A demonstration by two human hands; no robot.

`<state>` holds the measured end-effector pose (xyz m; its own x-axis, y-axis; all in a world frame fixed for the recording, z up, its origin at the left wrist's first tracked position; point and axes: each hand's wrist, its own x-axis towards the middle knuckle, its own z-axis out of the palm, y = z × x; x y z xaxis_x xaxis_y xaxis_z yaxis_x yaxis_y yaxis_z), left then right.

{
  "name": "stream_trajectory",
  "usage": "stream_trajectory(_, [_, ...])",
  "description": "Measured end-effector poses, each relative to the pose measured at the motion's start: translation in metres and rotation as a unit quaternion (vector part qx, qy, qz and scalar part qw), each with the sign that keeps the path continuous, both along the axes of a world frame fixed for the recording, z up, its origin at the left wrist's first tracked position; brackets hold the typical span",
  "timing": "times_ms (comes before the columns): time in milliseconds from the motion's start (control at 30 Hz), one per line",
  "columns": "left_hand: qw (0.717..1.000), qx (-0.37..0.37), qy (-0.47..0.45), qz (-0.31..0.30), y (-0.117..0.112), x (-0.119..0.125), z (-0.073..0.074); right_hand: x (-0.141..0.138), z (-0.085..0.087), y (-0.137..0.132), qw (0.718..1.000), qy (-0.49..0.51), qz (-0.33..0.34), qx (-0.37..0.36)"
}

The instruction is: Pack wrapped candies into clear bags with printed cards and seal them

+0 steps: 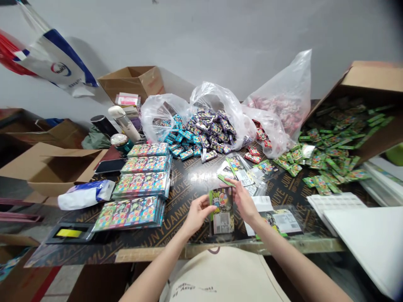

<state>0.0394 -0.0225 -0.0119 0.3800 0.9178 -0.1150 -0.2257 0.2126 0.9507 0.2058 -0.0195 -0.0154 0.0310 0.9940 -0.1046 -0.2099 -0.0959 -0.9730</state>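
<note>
In front of me I hold a dark printed card with a green edge, a colourful picture and a pale panel. My left hand pinches its left edge between thumb and fingers. At the upper right edge, my right hand grips the same card, its index finger pointing left above the top. Just beyond lie loose printed cards and clear plastic sleeves. More printed cards rest under and beside my right forearm.
Stacks of colourful sleeved packs stand at left. Behind are heaps of small blue packets, purple packets and red packets with plastic bags. Green packets spill from a carton at right. A phone lies left.
</note>
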Motion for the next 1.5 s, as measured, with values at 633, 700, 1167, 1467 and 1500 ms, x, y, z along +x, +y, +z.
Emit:
stream_trajectory(633, [0.968,0.170,0.173,0.057,0.005,-0.005,0.040,0.010,0.022,-0.006,0.999,0.021,-0.019,0.036])
stream_trajectory(700, [0.950,0.230,0.209,0.032,0.005,-0.009,0.044,0.018,0.024,-0.008,0.995,-0.059,0.010,0.084])
stream_trajectory(1167, [0.969,0.169,0.182,-0.013,0.013,-0.010,0.064,0.023,0.052,-0.016,0.968,-0.203,0.102,0.102])
stream_trajectory(1467, [0.964,0.144,0.222,0.010,0.019,-0.007,0.055,0.026,0.054,-0.011,0.972,-0.195,0.120,0.058])
stream_trajectory(1500, [0.967,0.126,0.220,-0.002,0.023,-0.008,0.054,0.027,0.056,-0.008,0.973,-0.176,0.140,0.039])
